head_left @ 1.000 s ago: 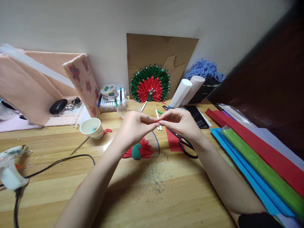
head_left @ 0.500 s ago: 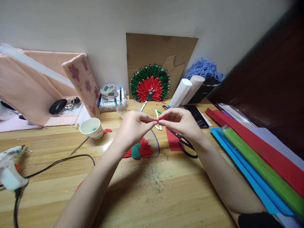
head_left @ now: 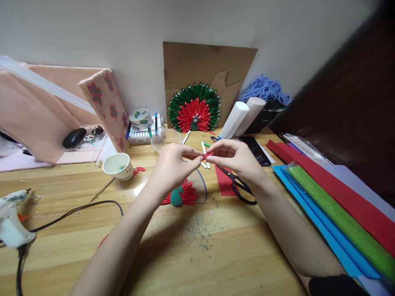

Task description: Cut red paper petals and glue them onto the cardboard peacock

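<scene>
Between the fingertips of both hands is a small red paper piece (head_left: 208,156), mostly covered by the fingers. My left hand (head_left: 180,160) pinches its left end, and my right hand (head_left: 231,156) pinches the right end. Below them on the table lies a pale rounded card (head_left: 200,187) with a blue edge, bearing red petals (head_left: 189,194) and a green bird-shaped piece (head_left: 176,196). Black-handled scissors (head_left: 239,185) rest on a red paper sheet (head_left: 224,184) under my right wrist.
A green and red peacock craft (head_left: 195,109) leans on cardboard (head_left: 210,57) at the back. To the left are a paper cup (head_left: 119,166) and a hot glue gun (head_left: 14,218) with its cable. Coloured sheets (head_left: 327,213) lie at right. Markers (head_left: 143,135) sit beneath a tape roll (head_left: 140,118).
Both hands stay almost in place, still pinching the red paper piece. Slightly more of it shows between the fingertips. The whole view has shifted a little.
</scene>
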Motion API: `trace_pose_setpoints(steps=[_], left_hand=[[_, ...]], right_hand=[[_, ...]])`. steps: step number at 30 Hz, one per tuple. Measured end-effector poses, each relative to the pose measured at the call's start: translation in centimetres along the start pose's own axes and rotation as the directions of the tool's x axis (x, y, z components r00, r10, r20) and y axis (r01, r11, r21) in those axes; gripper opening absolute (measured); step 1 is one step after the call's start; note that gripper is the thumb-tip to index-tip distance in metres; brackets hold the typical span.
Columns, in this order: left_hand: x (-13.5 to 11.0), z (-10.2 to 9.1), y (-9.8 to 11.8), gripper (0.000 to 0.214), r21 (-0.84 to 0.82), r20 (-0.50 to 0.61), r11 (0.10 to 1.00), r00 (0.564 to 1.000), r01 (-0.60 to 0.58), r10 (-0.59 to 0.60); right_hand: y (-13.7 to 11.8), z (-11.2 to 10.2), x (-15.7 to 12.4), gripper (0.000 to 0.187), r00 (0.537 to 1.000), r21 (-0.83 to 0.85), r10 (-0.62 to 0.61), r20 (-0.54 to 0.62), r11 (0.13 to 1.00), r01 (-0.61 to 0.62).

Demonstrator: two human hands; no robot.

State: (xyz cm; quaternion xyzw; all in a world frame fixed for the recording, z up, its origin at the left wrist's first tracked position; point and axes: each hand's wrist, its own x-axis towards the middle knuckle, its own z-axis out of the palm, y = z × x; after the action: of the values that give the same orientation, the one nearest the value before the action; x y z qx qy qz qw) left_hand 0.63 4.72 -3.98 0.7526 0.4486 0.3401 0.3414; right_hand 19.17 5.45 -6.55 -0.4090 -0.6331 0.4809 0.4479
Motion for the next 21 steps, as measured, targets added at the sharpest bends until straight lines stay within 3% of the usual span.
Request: trace_pose_setpoints(steps=[7, 15, 21], left_hand=[[-0.02, 0.07, -0.09, 0.020, -0.011, -0.021, 1.000, 1.000, -0.002, 0.002], [-0.16, 0.12, 0.01, 0.019, 0.084, -0.060, 0.995, 0.996, -0.055, 0.061], [-0.21, 0.09, 0.09, 0.019, 0.076, -0.060, 0.996, 0.997, -0.039, 0.044]], right_hand=[[0.35, 0.07, 0.09, 0.032, 1.000, -0.011, -0.013, -0.018, 1.000, 0.013], [0.70, 0.60, 0.32, 0.025, 0.999, 0.056, -0.011, -0.047, 0.998, 0.014], [0.87, 0.61, 0.42, 0.031, 0.998, 0.101, 0.039, -0.054, 0.994, -0.033]])
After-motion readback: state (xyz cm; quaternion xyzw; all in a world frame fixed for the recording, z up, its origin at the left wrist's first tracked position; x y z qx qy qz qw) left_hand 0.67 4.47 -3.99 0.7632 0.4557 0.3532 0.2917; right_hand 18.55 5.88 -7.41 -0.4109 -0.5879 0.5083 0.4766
